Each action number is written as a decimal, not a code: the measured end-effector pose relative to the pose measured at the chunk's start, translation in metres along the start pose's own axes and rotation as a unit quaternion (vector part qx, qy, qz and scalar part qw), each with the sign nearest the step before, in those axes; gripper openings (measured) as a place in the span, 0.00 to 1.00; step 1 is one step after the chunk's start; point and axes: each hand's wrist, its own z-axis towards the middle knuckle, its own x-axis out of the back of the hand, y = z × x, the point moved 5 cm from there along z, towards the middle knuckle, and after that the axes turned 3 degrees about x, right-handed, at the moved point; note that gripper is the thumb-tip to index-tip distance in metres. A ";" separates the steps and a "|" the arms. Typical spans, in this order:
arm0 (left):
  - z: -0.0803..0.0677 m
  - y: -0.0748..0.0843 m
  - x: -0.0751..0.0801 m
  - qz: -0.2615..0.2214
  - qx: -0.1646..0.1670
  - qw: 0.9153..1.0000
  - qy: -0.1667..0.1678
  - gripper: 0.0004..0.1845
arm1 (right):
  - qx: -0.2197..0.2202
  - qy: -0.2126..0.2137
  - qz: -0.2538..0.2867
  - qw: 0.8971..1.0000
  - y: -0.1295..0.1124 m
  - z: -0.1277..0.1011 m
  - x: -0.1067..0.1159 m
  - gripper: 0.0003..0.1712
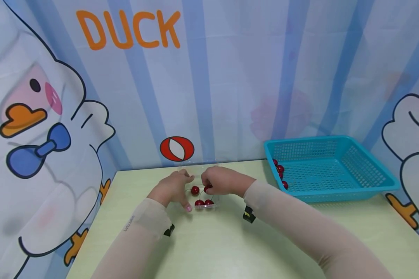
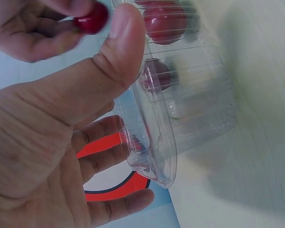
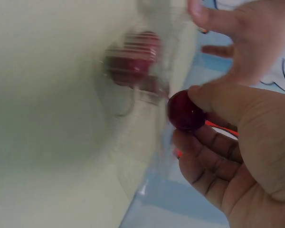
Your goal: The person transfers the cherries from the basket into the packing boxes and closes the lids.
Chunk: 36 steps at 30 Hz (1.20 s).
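A clear plastic box (image 1: pixel 206 207) with several red cherries inside, such as one cherry (image 1: pixel 195 190) at its left, sits on the table. My right hand (image 1: pixel 227 180) is over the box's right side. Between thumb and fingers it pinches a cherry (image 3: pixel 186 110), seen just above the box's opening in the right wrist view. At the box's left end is my left hand (image 1: pixel 174 188), its thumb and fingers spread apart. In the left wrist view the thumb (image 2: pixel 121 45) lies along the rim, while the other fingers extend behind the clear wall.
A blue plastic basket (image 1: pixel 335 197) stands at the back right of the pale table (image 1: pixel 209 248), with several cherries (image 1: pixel 281 169) along its left side. Behind the table hangs a striped curtain (image 1: pixel 230 77) with duck drawings.
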 end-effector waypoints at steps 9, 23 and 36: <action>-0.003 0.001 0.002 0.013 -0.015 1.000 0.004 0.65 | -0.043 -0.045 -0.062 0.996 -0.010 0.021 -0.034 0.04; -0.002 0.002 0.002 0.005 -0.013 1.000 -0.001 0.65 | -0.005 -0.034 -0.035 0.999 -0.012 0.014 -0.024 0.10; -0.003 0.002 0.002 0.007 -0.007 1.000 -0.009 0.64 | -0.040 -0.015 -0.001 0.999 0.033 -0.040 0.059 0.16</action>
